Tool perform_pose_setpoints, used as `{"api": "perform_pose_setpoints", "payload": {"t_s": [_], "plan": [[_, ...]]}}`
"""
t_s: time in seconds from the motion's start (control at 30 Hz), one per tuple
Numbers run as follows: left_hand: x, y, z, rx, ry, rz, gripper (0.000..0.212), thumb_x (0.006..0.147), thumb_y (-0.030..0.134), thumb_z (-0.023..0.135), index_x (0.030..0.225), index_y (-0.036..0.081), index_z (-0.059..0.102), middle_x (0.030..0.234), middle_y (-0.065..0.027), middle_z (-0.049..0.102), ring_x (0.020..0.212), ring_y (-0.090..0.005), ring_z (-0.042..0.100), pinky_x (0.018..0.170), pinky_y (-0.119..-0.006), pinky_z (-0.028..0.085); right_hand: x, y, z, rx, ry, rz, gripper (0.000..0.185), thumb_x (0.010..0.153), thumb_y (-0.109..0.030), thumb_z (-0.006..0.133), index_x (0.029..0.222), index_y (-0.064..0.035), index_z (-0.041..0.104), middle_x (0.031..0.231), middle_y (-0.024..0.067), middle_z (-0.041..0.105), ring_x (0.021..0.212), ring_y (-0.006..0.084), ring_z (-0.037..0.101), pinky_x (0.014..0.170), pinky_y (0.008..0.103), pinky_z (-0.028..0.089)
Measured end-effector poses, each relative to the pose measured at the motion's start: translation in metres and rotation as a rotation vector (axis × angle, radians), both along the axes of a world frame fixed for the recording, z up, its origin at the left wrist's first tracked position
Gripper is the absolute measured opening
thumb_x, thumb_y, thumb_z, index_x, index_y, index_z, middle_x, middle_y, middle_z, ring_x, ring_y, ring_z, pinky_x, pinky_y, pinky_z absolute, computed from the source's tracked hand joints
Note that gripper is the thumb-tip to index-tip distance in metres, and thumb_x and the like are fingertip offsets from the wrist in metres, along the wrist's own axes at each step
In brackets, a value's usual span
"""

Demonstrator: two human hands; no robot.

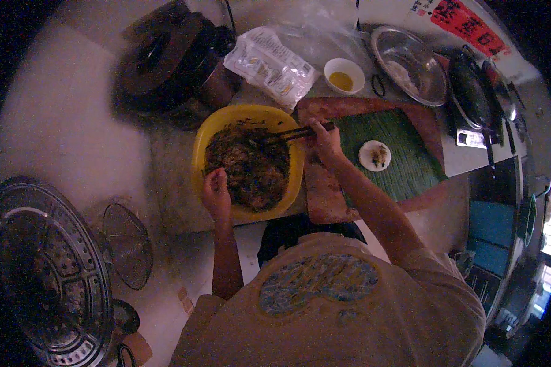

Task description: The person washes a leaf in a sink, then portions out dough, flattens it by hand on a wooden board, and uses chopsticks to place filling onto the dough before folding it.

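Observation:
A yellow plastic basin before me holds a dark, chopped, mixed filling. My right hand grips a pair of dark chopsticks, whose tips reach into the filling. My left hand, with curled fingers, is at the basin's near-left side. I cannot tell whether it grips the rim or something small. Right of the basin, a green leaf sheet lies on a reddish-brown board. On the leaf rests a round white dough disc with a little filling on it.
Behind the basin stand a dark lidded appliance, a printed plastic packet and a white bowl of yellow liquid. A metal bowl with white dough or flour sits back right, beside a dark pan. A perforated metal steamer tray and mesh strainer are left.

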State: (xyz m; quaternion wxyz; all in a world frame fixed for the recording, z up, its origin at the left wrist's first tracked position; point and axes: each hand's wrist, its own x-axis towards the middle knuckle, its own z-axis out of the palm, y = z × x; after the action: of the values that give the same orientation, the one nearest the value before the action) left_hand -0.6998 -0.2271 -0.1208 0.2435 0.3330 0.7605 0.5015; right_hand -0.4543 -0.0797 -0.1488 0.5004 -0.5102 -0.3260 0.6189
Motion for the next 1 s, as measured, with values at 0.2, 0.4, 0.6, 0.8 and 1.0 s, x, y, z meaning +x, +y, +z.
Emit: {"api": "perform_pose_setpoints", "payload": {"t_s": [0.2, 0.4, 0.6, 0.8, 1.0], "plan": [[0.000, 0.003, 0.001, -0.012, 0.001, -0.014, 0.031, 0.083, 0.032, 0.059, 0.097, 0.005, 0.062, 0.089, -0.0050, 0.063, 0.079, -0.0145, 0.057, 0.071, -0.027, 0.045, 0.006, -0.006, -0.003, -0.107, 0.167, 0.007, 0.016, 0.084, -0.018, 0.055, 0.088, -0.0034, 0.057, 0.082, 0.0057, 0.060, 0.071, 0.0140, 0.057, 0.060, 0.0274, 0.048], [0.004, 0.009, 0.012, 0.059, 0.037, -0.072, 0.030, 0.083, 0.030, 0.059, 0.099, 0.005, 0.062, 0.092, -0.0044, 0.063, 0.079, -0.0139, 0.057, 0.070, -0.027, 0.045, 0.014, -0.015, -0.009, 0.084, 0.083, 0.058, 0.015, 0.084, -0.017, 0.055, 0.090, -0.0031, 0.055, 0.084, 0.0079, 0.060, 0.070, 0.0164, 0.058, 0.060, 0.0289, 0.050], [0.014, 0.014, 0.028, 0.066, 0.004, -0.102, 0.026, 0.082, 0.023, 0.061, 0.100, 0.004, 0.062, 0.091, -0.0055, 0.063, 0.080, -0.0134, 0.057, 0.071, -0.025, 0.046, 0.027, -0.024, 0.031, -0.234, 0.384, 0.024, 0.014, 0.083, -0.016, 0.057, 0.090, -0.0044, 0.053, 0.083, 0.0078, 0.058, 0.069, 0.0182, 0.058, 0.056, 0.0312, 0.051], [0.016, 0.019, 0.016, 0.122, -0.013, -0.159, 0.026, 0.082, 0.022, 0.061, 0.099, 0.003, 0.061, 0.090, -0.0065, 0.063, 0.078, -0.0135, 0.058, 0.070, -0.026, 0.047, 0.034, -0.026, 0.020, -0.039, 0.221, 0.033, 0.017, 0.082, -0.019, 0.059, 0.089, -0.0052, 0.053, 0.079, 0.0073, 0.056, 0.064, 0.0177, 0.057, 0.054, 0.0306, 0.050], [0.019, 0.015, 0.025, 0.047, 0.141, -0.152, 0.025, 0.082, 0.022, 0.061, 0.097, 0.002, 0.062, 0.088, -0.0062, 0.063, 0.077, -0.0140, 0.059, 0.071, -0.026, 0.047, 0.036, -0.031, 0.050, -0.251, 0.298, 0.020, 0.017, 0.081, -0.021, 0.060, 0.085, -0.0050, 0.054, 0.077, 0.0062, 0.055, 0.067, 0.0160, 0.056, 0.053, 0.0292, 0.050]]}}
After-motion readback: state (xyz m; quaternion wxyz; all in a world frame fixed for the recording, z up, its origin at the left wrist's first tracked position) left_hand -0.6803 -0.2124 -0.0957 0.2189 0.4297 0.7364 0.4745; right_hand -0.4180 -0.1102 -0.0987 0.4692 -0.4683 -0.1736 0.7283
